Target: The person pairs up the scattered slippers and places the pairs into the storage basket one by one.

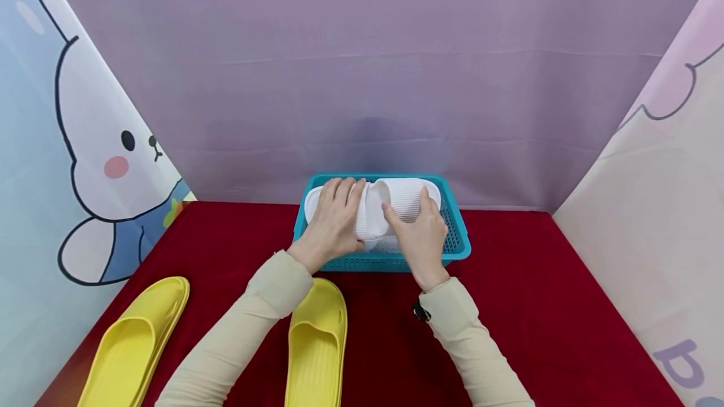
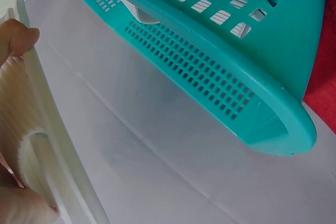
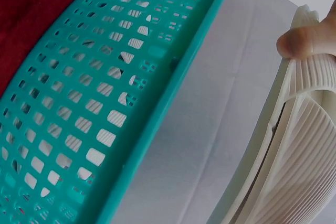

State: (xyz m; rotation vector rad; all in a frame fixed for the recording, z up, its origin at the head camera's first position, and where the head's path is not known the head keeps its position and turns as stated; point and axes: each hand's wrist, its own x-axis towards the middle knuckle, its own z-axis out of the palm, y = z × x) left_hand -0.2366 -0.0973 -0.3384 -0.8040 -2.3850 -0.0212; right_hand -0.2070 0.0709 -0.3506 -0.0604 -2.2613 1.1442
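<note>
A pair of white slippers (image 1: 403,196) with ribbed straps is held above a teal basket (image 1: 459,226), the two overlapping in the middle. My left hand (image 1: 332,222) grips the left part, fingers over the top; its thumb (image 2: 23,38) shows in the left wrist view. On the right part my right hand (image 1: 421,234) pinches with thumb and fingers, and one digit (image 3: 296,43) presses the sole's edge in the right wrist view. More white ribbed footwear (image 3: 105,138) shows through the basket's holes. My fingers cover part of the slippers.
Two yellow slippers lie on the red cloth (image 1: 520,306): one at the far left (image 1: 127,344), the other (image 1: 317,338) in front of the basket beside my left forearm. A purple backdrop (image 1: 373,80) hangs close behind, with printed panels on both sides.
</note>
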